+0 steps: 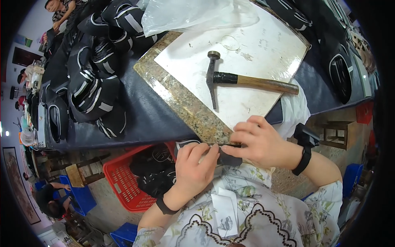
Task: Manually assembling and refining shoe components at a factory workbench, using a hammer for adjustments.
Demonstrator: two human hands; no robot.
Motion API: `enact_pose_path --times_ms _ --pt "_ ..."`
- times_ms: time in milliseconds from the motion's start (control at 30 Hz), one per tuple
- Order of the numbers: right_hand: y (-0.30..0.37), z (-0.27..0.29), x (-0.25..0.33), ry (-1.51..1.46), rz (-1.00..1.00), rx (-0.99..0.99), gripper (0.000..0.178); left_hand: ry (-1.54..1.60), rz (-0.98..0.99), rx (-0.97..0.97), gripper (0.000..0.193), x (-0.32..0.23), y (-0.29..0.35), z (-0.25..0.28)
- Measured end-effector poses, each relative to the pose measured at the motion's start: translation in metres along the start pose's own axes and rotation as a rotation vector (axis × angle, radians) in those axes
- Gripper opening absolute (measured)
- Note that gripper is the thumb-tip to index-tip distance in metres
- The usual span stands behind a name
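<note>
At the near corner of the stone slab, both my hands work on a dark shoe piece (229,159), partly hidden by my fingers. My left hand (194,166) has its fingers bent and closed over the piece's left part. Thumb and fingers of my right hand (263,143) pinch its upper edge. Beyond them a hammer (214,78) with a wooden handle lies on a white board (181,53), its head toward the left. That board rests on the speckled stone slab (164,88).
Black shoe uppers (101,94) with pale edging are piled on the dark table (142,119) at left; more lie at right. Clear plastic (197,16) covers the board's far part. A red basket (127,183) of black pieces stands below the table edge. Other people sit far left.
</note>
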State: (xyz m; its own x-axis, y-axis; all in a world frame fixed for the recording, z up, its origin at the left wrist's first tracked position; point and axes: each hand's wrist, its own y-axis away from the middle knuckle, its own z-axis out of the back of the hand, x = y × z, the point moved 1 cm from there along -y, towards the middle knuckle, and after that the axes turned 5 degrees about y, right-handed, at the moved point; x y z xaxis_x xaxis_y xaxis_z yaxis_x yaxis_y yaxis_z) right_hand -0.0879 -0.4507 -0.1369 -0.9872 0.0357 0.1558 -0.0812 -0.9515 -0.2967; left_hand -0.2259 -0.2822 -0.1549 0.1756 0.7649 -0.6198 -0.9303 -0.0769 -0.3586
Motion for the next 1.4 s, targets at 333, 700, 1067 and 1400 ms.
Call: enact_pose_path --times_ms 333,700,1067,1400 --pt "-0.046 -0.011 -0.077 0.124 -0.391 -0.133 0.041 -0.200 -0.120 -0.049 0.034 -0.002 0.007 -0.012" --pt "0.006 0.047 -0.003 -0.073 -0.351 0.178 0.027 -0.088 -0.103 -0.100 0.037 0.002 0.006 -0.011" --pt "0.006 0.050 0.018 -0.001 -0.319 0.350 0.034 -0.079 -0.140 -0.171 0.031 0.004 0.012 -0.016" --pt "-0.020 0.049 0.007 -0.094 -0.312 0.339 0.032 -0.162 -0.180 -0.183 0.026 -0.001 0.019 -0.016"
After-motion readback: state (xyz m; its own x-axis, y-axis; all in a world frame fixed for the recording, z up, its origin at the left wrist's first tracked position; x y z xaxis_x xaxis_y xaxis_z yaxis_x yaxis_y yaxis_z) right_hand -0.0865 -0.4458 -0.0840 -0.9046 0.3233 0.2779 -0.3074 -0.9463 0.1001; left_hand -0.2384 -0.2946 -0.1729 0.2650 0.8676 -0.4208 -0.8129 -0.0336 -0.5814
